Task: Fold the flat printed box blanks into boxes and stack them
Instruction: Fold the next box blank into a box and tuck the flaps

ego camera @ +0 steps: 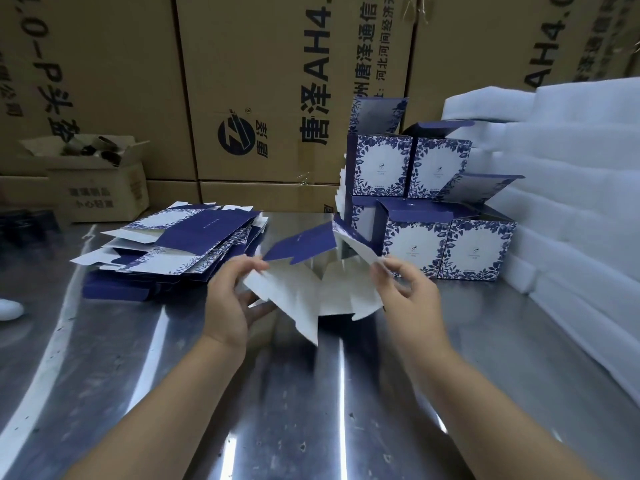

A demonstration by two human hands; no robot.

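Observation:
A box blank, white inside and dark blue outside, is held partly folded above the steel table. My left hand grips its left edge and my right hand pinches its right edge. On the left lies a loose pile of flat blue-and-white printed blanks. At the back right, several folded boxes with blue floral borders stand in two tiers, their lids open.
Large brown cartons wall off the back of the table. A small open carton sits at the back left. Stacked white foam sheets fill the right side. A white object shows at the left edge.

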